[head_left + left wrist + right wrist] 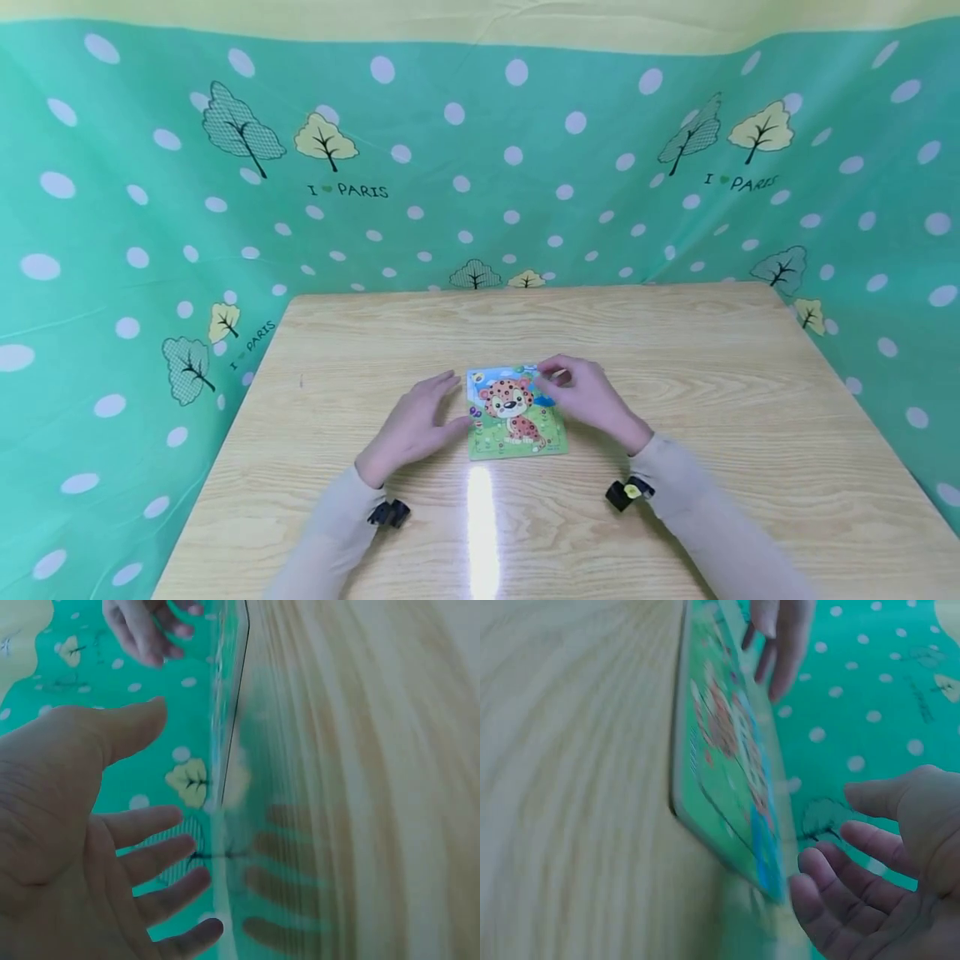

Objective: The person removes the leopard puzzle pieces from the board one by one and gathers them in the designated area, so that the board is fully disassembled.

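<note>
A flat, thin picture board [498, 446] with a spotted leopard cub on green grass under a blue sky lies on the table. My left hand [412, 423] is beside its left edge, thumb and fingers spread apart. Over the board's upper right corner hovers my right hand [588, 396], its fingers loosely bent. In the right wrist view nothing sits between the right hand's [889, 877] fingers, and the board [720, 750] lies just beyond them. The left wrist view finds the left palm [52, 847] bare too. Whether any fingertip touches the board, I cannot tell.
The wooden table [360, 350] carries a bright strip of reflected light [482, 533] in front of the board. A green dotted cloth [510, 183] with trees hangs behind and along both sides. Each wrist wears a small black device [390, 513].
</note>
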A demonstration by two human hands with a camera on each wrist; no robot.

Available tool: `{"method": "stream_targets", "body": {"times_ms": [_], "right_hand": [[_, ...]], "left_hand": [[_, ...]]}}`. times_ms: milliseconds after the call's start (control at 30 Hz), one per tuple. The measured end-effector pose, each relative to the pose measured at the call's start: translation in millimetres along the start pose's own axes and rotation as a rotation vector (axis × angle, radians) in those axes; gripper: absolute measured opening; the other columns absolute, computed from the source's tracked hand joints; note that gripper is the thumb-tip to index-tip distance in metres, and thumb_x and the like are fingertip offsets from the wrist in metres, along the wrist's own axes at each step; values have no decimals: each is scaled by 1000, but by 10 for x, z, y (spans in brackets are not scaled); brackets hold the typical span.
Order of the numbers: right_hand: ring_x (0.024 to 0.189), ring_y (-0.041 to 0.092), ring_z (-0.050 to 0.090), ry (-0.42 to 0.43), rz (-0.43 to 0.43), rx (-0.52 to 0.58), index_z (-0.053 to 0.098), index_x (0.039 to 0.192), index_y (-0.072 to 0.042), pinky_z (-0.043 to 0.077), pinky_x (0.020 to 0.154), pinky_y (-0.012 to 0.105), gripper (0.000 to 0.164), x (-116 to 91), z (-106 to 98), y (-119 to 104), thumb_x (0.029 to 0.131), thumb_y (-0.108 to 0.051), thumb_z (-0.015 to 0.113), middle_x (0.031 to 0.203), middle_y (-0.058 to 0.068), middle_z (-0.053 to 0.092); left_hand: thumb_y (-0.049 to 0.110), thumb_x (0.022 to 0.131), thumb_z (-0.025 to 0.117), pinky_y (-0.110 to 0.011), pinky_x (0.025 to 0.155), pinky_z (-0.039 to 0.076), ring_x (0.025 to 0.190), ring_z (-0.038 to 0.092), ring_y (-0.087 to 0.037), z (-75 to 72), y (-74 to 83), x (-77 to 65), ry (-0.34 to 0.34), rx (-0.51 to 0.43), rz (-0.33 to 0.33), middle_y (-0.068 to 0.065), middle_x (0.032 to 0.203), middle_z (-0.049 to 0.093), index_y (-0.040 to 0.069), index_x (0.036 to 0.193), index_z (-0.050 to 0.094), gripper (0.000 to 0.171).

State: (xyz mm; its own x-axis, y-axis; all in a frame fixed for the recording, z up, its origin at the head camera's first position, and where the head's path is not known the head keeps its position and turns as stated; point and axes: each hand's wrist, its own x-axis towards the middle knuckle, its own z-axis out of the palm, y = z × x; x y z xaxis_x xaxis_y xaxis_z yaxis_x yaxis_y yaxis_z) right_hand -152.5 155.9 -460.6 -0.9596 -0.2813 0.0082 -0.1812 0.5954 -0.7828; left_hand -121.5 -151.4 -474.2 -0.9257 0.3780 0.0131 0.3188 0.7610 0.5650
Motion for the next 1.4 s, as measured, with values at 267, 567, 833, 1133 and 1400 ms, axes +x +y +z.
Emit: {"method": "stream_targets", "body": {"times_ms": [267, 567, 833, 1133, 1400], "right_hand": [[79, 9, 64, -101, -50, -41, 76, 123, -6, 55, 71, 24, 28, 179, 311, -63, 101, -24, 74, 97, 0, 74], [101, 24, 72, -186, -29, -294, 67, 144, -18, 59, 91, 44, 58, 345, 465, -179, 95, -48, 79, 118, 6, 78], [97, 23, 72, -287, 48, -340, 67, 137, -16, 59, 88, 43, 56, 444, 459, -336, 91, -42, 84, 115, 7, 79], [70, 15, 57, -340, 133, -229, 70, 101, -18, 45, 65, 28, 25, 523, 475, -342, 91, -34, 87, 82, -1, 68], [98, 27, 67, -305, 104, -290, 63, 145, -18, 57, 91, 48, 64, 542, 486, -387, 89, -38, 88, 105, 6, 77]], "left_hand": [[47, 95, 77, -68, 127, 30, 156, 39, -45, 119, 109, 185, -78, 39, 30, -19, 170, 40, 4, 161, 45, 85], [51, 85, 87, -66, 124, 37, 154, 40, -44, 114, 171, 308, -136, 135, -16, -18, 169, 41, 0, 159, 45, 99], [54, 80, 90, -62, 122, 40, 152, 42, -40, 108, 206, 360, -154, 180, -46, -15, 167, 44, 4, 160, 45, 104], [51, 79, 92, -62, 121, 41, 150, 43, -40, 94, 237, 355, -152, 165, -63, -14, 166, 45, 7, 159, 48, 102], [52, 79, 92, -61, 125, 37, 153, 41, -39, 80, 198, 393, -156, 162, -88, -12, 167, 43, 9, 161, 47, 102]]}}
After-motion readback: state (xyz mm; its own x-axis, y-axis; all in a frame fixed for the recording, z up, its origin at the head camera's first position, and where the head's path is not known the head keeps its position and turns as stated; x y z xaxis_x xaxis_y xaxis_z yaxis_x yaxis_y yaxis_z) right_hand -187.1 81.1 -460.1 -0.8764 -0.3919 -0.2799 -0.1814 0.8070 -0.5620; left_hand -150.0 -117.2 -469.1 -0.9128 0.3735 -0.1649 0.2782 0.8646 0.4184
